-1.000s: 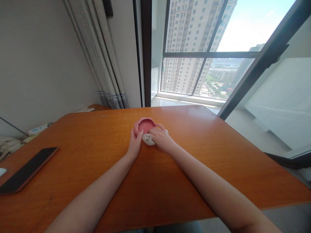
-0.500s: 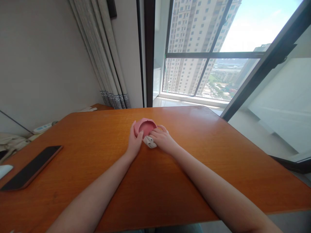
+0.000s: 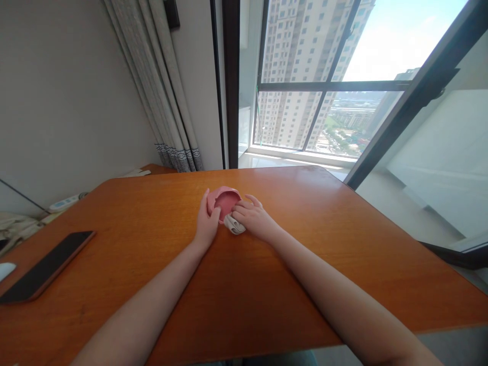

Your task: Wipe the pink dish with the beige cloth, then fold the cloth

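Observation:
A pink bowl-like container (image 3: 225, 202) rests tilted on the table, its round opening facing me. My left hand (image 3: 206, 221) is closed on its left side, thumb over the near rim and fingers behind. At the lower right of the opening lies a folded off-white cloth (image 3: 234, 225), its layers showing as loops at the near end. My right hand (image 3: 253, 217) is closed over the cloth, with some fingertips just inside the container's rim and the index finger raised a little. The fingertips' exact hold on the cloth is partly hidden.
Both arms rest over a brown wooden table (image 3: 305, 264). On the left lies a long dark pad (image 3: 46, 267) with a white object (image 3: 5, 269) beside it. Past the left edge are a power strip (image 3: 65, 202) and crumpled fabric (image 3: 17, 229). A window stands beyond the far edge.
My left hand and the pink container have shifted slightly left, opening a little more space beside the right hand. The right hand stays on the cloth.

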`<state>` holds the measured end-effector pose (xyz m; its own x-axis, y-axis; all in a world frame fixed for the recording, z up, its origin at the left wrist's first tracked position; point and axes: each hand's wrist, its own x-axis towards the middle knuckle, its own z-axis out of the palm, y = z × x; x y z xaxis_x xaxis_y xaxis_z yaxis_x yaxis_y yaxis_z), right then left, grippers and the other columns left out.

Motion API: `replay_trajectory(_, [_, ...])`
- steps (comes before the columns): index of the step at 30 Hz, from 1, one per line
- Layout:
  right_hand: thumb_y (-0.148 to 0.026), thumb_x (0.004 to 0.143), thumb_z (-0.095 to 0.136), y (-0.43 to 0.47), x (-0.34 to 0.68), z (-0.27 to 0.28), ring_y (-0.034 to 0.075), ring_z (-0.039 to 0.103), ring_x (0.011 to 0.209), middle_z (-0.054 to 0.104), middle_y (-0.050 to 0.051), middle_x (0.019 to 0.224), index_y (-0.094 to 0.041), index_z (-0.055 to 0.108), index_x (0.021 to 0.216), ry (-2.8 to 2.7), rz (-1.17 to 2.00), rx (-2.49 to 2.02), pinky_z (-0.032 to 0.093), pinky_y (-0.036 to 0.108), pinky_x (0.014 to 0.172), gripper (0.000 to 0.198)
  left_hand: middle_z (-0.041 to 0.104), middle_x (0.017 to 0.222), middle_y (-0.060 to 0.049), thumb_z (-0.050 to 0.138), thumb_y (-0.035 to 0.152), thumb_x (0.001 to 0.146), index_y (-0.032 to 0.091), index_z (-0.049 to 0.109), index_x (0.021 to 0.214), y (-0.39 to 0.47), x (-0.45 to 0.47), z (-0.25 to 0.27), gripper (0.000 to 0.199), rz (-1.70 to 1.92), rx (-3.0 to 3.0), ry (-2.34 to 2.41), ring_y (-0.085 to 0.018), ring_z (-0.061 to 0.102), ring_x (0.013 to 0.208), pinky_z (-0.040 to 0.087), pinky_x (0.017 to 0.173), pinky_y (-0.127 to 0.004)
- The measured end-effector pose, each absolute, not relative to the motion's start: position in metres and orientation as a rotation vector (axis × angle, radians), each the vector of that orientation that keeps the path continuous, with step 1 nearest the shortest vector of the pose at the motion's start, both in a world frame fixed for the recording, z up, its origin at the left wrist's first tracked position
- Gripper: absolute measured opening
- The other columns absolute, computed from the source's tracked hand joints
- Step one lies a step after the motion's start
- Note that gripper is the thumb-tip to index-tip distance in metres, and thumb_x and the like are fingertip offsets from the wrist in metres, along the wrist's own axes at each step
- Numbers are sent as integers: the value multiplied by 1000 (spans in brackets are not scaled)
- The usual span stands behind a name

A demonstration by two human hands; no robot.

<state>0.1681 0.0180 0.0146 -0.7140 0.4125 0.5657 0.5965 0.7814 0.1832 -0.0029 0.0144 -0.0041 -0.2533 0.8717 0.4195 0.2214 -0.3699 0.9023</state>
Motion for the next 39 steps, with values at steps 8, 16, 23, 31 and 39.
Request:
replay_trajectory(8, [-15, 91, 43, 16, 162, 8, 16, 49, 83, 62, 2, 81, -20, 60, 89, -2408, -560, -782, 26, 35, 98, 18, 57, 115, -7, 59, 35, 78, 23, 40, 124, 4, 24, -14, 52, 1699, 1139, 1116, -19, 58, 101, 46, 91, -34])
replay_trajectory(16, [-19, 94, 40, 18, 170, 13, 15, 47, 89, 61, 1, 82, -21, 58, 85, -2433, -541, -751, 24, 34, 93, 20, 57, 109, -7, 52, 29, 79, 19, 54, 105, 15, 2, -3, 28, 1650, 1392, 1347, -21, 52, 108, 36, 101, -36])
replay_trajectory(23, [-18, 92, 44, 12, 157, 3, 16, 46, 84, 60, 2, 80, -18, 58, 86, -2398, -540, -784, 26, 33, 82, 15, 44, 132, -10, 59, 32, 76, 21, 39, 123, 11, 16, -14, 53, 1770, 1234, 1317, -21, 42, 124, 30, 108, -35])
replay_trajectory(31, [-20, 94, 41, 21, 168, 10, 16, 46, 87, 62, 3, 87, -20, 58, 85, -2422, -607, -779, 25, 33, 75, 19, 49, 128, -8, 55, 20, 75, 20, 45, 120, 13, -1, 1, 45, 1719, 1561, 1350, -20, 44, 123, 29, 108, -34])
replay_trajectory(39, [-20, 94, 41, 12, 158, 6, 16, 46, 84, 61, 3, 83, -19, 55, 84, -2400, -614, -774, 25, 33, 72, 18, 56, 105, -4, 59, 29, 73, 21, 46, 108, 14, 14, -17, 38, 1751, 1240, 1335, -18, 55, 98, 42, 94, -34])
